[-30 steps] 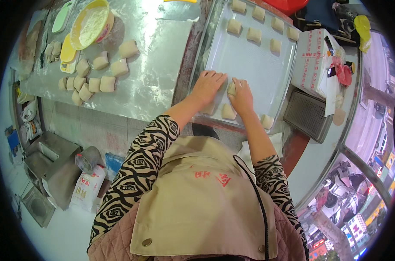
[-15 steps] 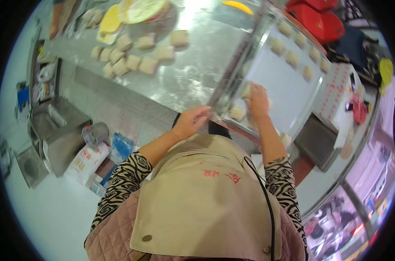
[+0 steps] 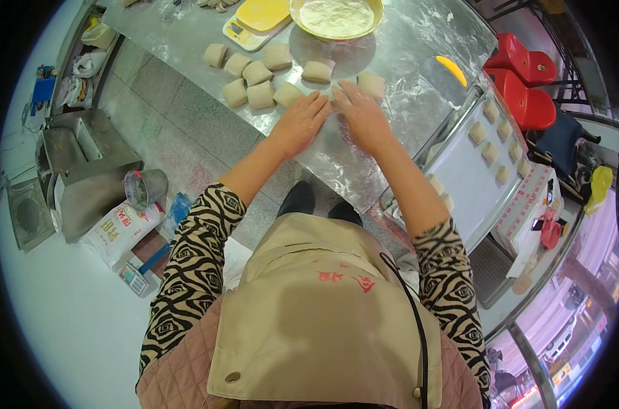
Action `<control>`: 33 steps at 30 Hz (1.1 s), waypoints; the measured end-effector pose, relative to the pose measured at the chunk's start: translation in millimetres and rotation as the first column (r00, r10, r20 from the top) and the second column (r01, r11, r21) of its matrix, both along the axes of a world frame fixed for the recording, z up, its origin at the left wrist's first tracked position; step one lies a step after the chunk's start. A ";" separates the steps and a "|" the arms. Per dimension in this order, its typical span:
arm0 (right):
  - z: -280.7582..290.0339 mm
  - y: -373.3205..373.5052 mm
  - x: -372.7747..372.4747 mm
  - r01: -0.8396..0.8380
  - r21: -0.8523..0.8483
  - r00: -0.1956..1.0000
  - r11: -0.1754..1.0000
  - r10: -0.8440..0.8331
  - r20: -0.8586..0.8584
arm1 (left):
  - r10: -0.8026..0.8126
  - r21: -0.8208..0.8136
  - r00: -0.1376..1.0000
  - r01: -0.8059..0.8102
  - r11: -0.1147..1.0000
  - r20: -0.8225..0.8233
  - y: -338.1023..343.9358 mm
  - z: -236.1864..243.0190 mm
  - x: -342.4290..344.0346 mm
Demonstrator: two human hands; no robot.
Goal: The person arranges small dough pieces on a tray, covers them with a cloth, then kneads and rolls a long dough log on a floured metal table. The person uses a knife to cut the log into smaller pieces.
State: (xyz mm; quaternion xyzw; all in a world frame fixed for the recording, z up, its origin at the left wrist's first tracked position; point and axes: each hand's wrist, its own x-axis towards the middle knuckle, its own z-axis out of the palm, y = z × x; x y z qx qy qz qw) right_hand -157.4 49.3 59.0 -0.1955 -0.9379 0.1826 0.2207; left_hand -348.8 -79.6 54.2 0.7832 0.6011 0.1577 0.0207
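Side by side at the near edge of the steel table, my left hand and my right hand reach in, backs up. The fingers of both are held together and curl downward; whatever lies under them is hidden. A pale dough piece is right beside my left fingers. Another dough piece sits just beyond my right hand. Further left, several cut dough pieces form a loose cluster, and one more piece lies just past my fingertips.
A tray with several dough pieces stands right of the table. Farther back are a yellow scale, a bowl of flour and a yellow-handled scraper. Red stools stand far right; a white sack is low left.
My right hand has left the dough on the tray and moved left onto the table. My left hand has moved forward from the table's corner to beside it. The view has shifted.
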 end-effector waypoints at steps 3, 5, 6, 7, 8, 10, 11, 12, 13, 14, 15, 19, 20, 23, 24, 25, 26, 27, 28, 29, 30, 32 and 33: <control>8.2 -4.1 -18.4 0.031 -0.077 0.945 0.997 -0.004 0.327 | 0.113 -0.278 0.993 -0.104 0.955 0.016 -7.3 7.8 4.7; 13.0 -11.7 -8.9 0.137 -0.134 0.846 0.981 -0.046 0.531 | 0.260 -0.451 0.962 -0.198 0.870 0.079 -15.6 14.9 13.3; 14.0 -17.9 0.2 0.216 -0.171 0.795 0.961 -0.071 0.603 | 0.337 -0.517 0.932 -0.226 0.826 0.130 -21.7 18.0 17.9; 13.3 -21.7 7.7 0.276 -0.191 0.774 0.942 -0.100 0.625 | 0.396 -0.530 0.892 -0.233 0.815 0.216 -27.0 20.1 20.2; 11.3 -23.8 13.8 0.211 -0.136 0.837 0.968 -0.107 0.536 | 0.325 -0.474 0.932 -0.216 0.854 0.162 -31.8 21.2 19.9; 4.2 -24.9 23.0 0.089 0.015 0.950 0.996 -0.089 0.300 | 0.143 -0.293 0.989 -0.124 0.948 0.046 -38.9 19.4 13.4; -0.1 -23.5 26.0 0.047 -0.006 0.973 0.999 -0.045 0.227 | 0.059 -0.228 0.995 -0.041 0.973 0.074 -40.4 16.3 7.3; -4.2 -22.0 27.9 0.021 -0.060 0.973 0.998 -0.006 0.232 | -0.031 -0.228 0.998 0.042 0.973 0.050 -40.6 12.5 -0.5; -7.2 -21.0 30.6 0.032 -0.134 0.951 0.991 0.011 0.309 | -0.117 -0.273 0.993 0.116 0.955 0.013 -38.2 7.9 -7.2; -9.5 -20.2 34.5 0.049 -0.178 0.927 0.983 0.021 0.374 | -0.124 -0.280 0.991 0.135 0.950 0.057 -36.2 3.9 -13.2; -9.6 -20.8 40.2 0.105 -0.221 0.895 0.970 0.005 0.447 | -0.097 -0.344 0.994 0.111 0.932 0.057 -33.5 1.6 -17.3; 4.0 -48.1 105.0 0.288 -0.530 0.952 0.797 -0.181 0.246 | 0.378 -0.659 0.857 -0.061 0.750 0.351 -27.1 10.6 -5.0; 6.8 -56.8 132.1 0.291 -0.597 0.957 0.748 -0.222 0.187 | 0.593 -0.774 0.684 -0.066 0.629 0.424 -25.0 15.7 7.0; 10.1 -82.9 242.2 0.338 -0.724 0.915 0.602 -0.389 0.104 | 0.738 -0.777 0.245 0.232 0.585 0.629 -20.2 29.0 67.6; 7.9 -89.3 278.7 0.486 -0.697 0.842 0.527 -0.498 0.210 | 0.738 -0.767 0.236 0.322 0.555 0.633 -11.4 27.7 96.3; 3.9 -94.4 314.1 0.580 -0.656 0.764 0.484 -0.602 0.231 | 0.713 -0.745 0.263 0.402 0.532 0.650 -1.2 25.6 126.9; 0.9 -97.6 353.6 0.663 -0.628 0.687 0.408 -0.664 0.293 | 0.685 -0.709 0.271 0.491 0.505 0.676 7.5 20.5 165.0; -1.9 -101.0 391.5 0.734 -0.602 0.601 0.314 -0.713 0.361 | 0.637 -0.710 0.353 0.517 0.478 0.686 17.1 15.6 203.4; -4.8 -102.7 426.8 0.789 -0.509 0.562 0.345 -0.739 0.371 | 0.558 -0.643 0.356 0.593 0.485 0.750 27.5 9.4 244.6; -8.9 -103.6 457.1 0.848 -0.424 0.497 0.319 -0.757 0.424 | 0.463 -0.668 0.481 0.559 0.492 0.744 38.7 2.6 286.0; -13.5 -104.1 483.6 0.853 -0.371 0.507 0.368 -0.754 0.417 | 0.332 -0.602 0.509 0.586 0.542 0.794 49.1 -5.2 326.5; -25.1 -102.5 523.4 0.886 -0.277 0.463 0.372 -0.741 0.486 | -0.064 -0.443 0.682 0.540 0.716 0.728 67.3 -22.4 401.7; -32.3 -101.4 536.2 0.864 -0.270 0.503 0.424 -0.730 0.463 | -0.117 -0.419 0.719 0.521 0.744 0.685 72.6 -31.7 434.3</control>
